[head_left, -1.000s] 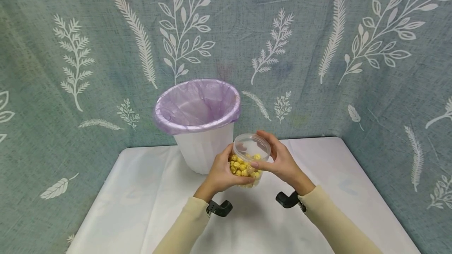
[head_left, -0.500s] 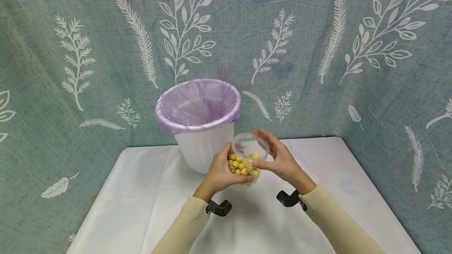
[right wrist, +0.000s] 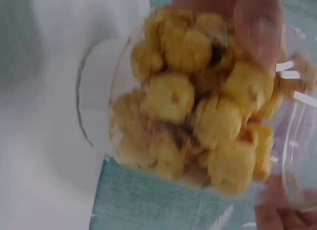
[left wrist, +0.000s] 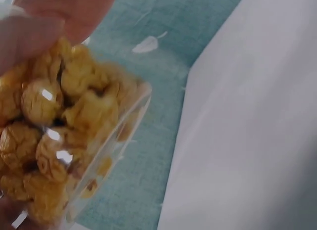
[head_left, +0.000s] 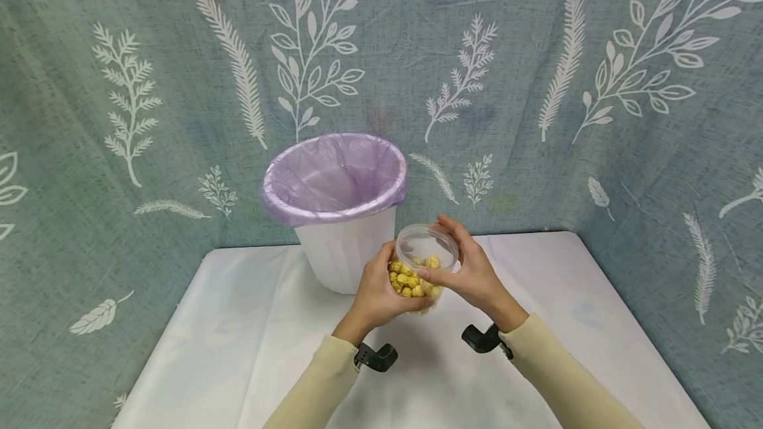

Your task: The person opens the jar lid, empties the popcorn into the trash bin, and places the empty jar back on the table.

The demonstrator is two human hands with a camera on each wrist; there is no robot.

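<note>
A clear plastic jar of yellow caramel popcorn (head_left: 410,280) is held above the table in front of the bin. My left hand (head_left: 377,293) grips the jar's side, its thumb across the near face. On the jar's top is a round transparent lid (head_left: 426,241), tilted toward me. The right hand (head_left: 473,277) holds this lid by its rim between thumb and fingers. Close up in the left wrist view, popcorn balls (left wrist: 49,126) show through the jar's wall. Across the right wrist view lies the jar (right wrist: 188,106). Whether the lid is loose, I cannot tell.
Behind the jar, to the left, stands a white bin (head_left: 342,253) lined with a purple bag (head_left: 334,210). A white cloth covers the table (head_left: 238,336). Green leaf-patterned fabric (head_left: 507,85) hangs around the back and sides. Each wrist wears a black camera mount (head_left: 377,357).
Both hands and the jar shift only slightly. The left hand moves a little to the right, and the right hand has turned slightly at the lid.
</note>
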